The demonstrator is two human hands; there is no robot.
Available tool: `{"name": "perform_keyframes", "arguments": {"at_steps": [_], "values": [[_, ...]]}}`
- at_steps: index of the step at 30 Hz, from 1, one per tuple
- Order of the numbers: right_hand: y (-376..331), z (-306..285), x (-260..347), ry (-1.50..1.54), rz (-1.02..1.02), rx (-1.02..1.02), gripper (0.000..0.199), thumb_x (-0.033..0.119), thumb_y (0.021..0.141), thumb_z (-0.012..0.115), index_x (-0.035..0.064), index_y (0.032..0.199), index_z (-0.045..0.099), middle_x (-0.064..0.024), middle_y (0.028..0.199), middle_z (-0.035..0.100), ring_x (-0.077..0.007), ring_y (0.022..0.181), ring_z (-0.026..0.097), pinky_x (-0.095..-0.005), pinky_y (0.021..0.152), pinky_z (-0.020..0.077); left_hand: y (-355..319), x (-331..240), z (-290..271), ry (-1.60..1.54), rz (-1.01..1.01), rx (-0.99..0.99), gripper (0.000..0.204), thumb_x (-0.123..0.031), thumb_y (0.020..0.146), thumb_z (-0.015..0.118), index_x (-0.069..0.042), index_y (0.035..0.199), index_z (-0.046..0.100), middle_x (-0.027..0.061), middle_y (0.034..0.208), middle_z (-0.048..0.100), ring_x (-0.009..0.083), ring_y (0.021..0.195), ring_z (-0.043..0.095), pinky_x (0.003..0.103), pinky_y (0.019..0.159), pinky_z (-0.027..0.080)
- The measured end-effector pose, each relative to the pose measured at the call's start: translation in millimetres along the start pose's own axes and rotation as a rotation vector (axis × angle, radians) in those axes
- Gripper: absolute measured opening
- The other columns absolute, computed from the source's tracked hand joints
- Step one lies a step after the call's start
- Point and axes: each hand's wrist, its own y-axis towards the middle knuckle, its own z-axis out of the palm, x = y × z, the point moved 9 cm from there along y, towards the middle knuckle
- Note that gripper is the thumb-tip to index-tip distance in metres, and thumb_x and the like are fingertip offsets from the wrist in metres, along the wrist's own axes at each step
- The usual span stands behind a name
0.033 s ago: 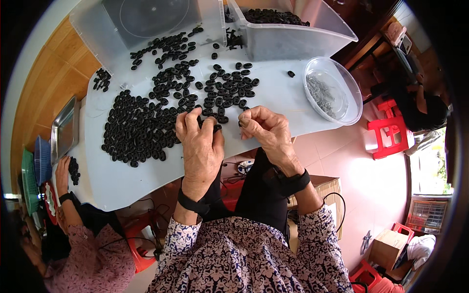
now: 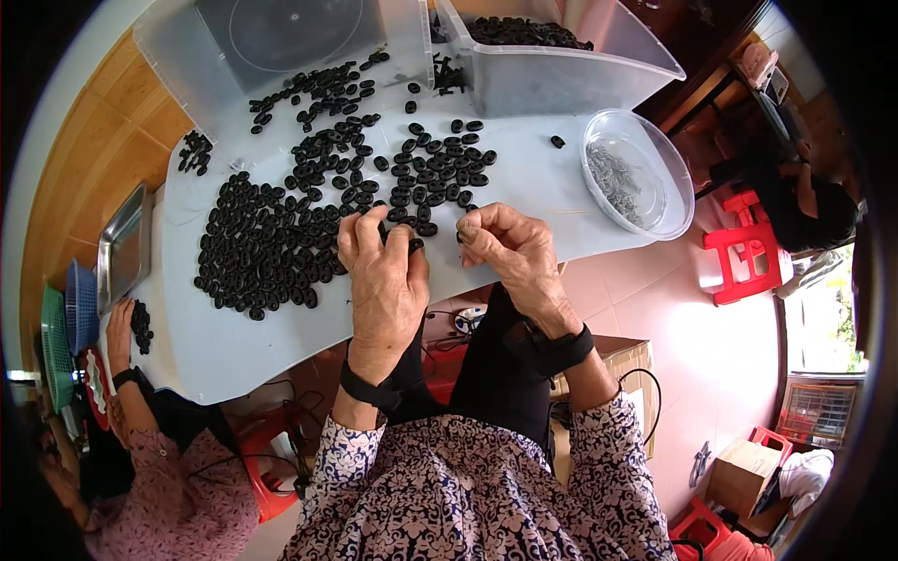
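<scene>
Several small black oval parts (image 2: 281, 243) lie spread over a white table (image 2: 524, 187). My left hand (image 2: 383, 280) rests at the table's near edge, its fingers curled over the edge of the pile and its thumb pinching one black part (image 2: 414, 246). Just to its right, my right hand (image 2: 514, 248) has its fingertips closed on another small black part (image 2: 462, 234). The two hands are almost touching. Both wrists wear black bands.
A clear round bowl (image 2: 655, 210) of small metal pieces stands at the right. Two clear bins stand at the back; the right bin (image 2: 580, 79) holds black parts. A metal tray (image 2: 126, 248), coloured baskets and another person's hand (image 2: 120, 327) are at the left. A red stool (image 2: 744, 252) stands on the floor.
</scene>
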Motion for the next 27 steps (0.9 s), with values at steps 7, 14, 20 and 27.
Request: {"name": "perform_keyframes", "arguments": {"at_steps": [7,14,20,27], "values": [[0.5,-2.9,-3.3,-0.019,-0.039,0.03,0.015,0.011,0.093,0.062,-0.0038,0.095,0.061,-0.0046,0.087,0.063,-0.008,0.074,0.056,-0.0232,0.067,0.0508,-0.8,-5.6,1.5,-0.032,0.08,-0.023,0.019,0.003,0.076,0.064,0.002,0.091,0.054,0.0162,0.117,0.047,0.0391,0.119,0.038,0.049,0.1,0.035],[1.8,8.2,3.2,0.048,-0.083,0.13,0.012,0.012,0.094,0.061,0.0012,0.096,0.06,-0.0072,0.096,0.063,-0.0091,0.074,0.056,-0.0233,0.072,0.0494,-0.3,-20.7,-2.0,-0.368,0.085,-0.021,0.02,0.003,0.081,0.061,0.005,0.1,0.058,0.0174,0.089,0.062,0.0334,0.084,0.06,0.039,0.07,0.051],[0.0,1.8,1.6,0.001,-0.086,0.103,0.013,0.012,0.094,0.062,-0.0006,0.096,0.061,-0.0021,0.091,0.063,-0.0066,0.076,0.056,-0.0214,0.071,0.0495,-1.3,-13.7,-0.6,-0.544,0.005,-0.058,0.021,0.004,0.083,0.059,0.002,0.103,0.059,0.0153,0.091,0.063,0.0278,0.084,0.064,0.034,0.07,0.053],[-3.3,8.2,2.4,-0.081,-0.043,0.14,0.012,0.009,0.091,0.065,0.0003,0.099,0.062,0.0,0.086,0.064,-0.0048,0.075,0.056,-0.02,0.068,0.0488,-4.5,6.4,11.1,-1.026,-0.238,-0.062,0.015,-0.004,0.09,0.062,0.001,0.105,0.062,0.0016,0.092,0.063,0.0086,0.083,0.059,0.023,0.074,0.048]]}}
